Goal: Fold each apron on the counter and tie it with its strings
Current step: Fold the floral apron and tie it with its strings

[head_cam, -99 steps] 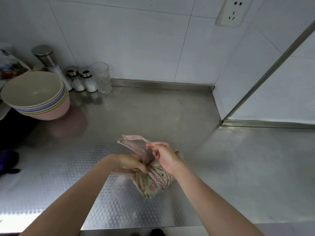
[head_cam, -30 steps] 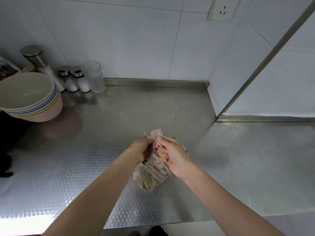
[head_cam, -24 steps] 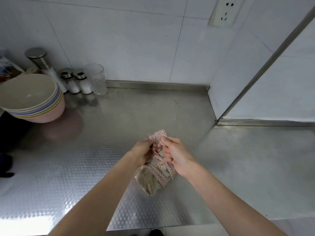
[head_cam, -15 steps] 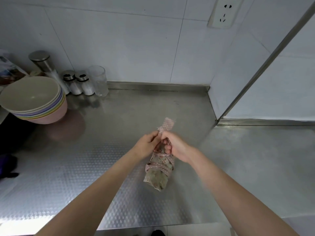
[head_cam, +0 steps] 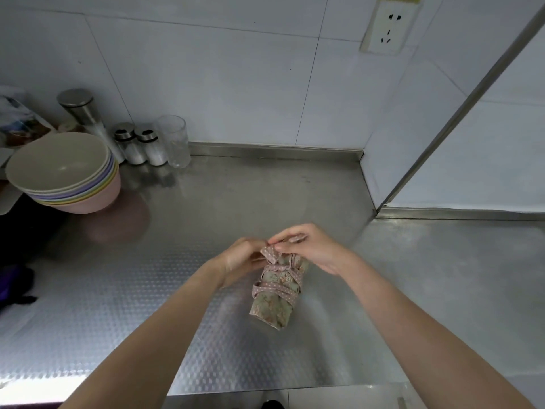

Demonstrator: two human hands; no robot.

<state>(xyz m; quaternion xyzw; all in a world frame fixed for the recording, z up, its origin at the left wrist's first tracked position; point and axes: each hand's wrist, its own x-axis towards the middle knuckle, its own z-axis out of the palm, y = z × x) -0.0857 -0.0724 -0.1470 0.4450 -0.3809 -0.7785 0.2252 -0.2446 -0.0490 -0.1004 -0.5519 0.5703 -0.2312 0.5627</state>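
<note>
A floral apron (head_cam: 272,305), rolled into a small bundle, lies on the steel counter (head_cam: 206,219) in front of me. Pink dotted strings (head_cam: 278,287) wrap around it several times. At the bundle's far end, my left hand (head_cam: 240,261) and my right hand (head_cam: 309,246) meet, and both pinch the short string end (head_cam: 269,251) between fingertips. The far tip of the bundle is hidden under my fingers.
A stack of pastel bowls (head_cam: 65,172) stands at the far left. Behind it are a tall steel-lidded jar (head_cam: 81,113), two small shakers (head_cam: 138,144) and a clear glass (head_cam: 174,140) against the tiled wall. A wall corner (head_cam: 371,184) juts in at right.
The string loop held up earlier has been drawn down tight onto the bundle. The bundle has turned to lie lengthwise toward me, and both hands have closed in on its far end.
</note>
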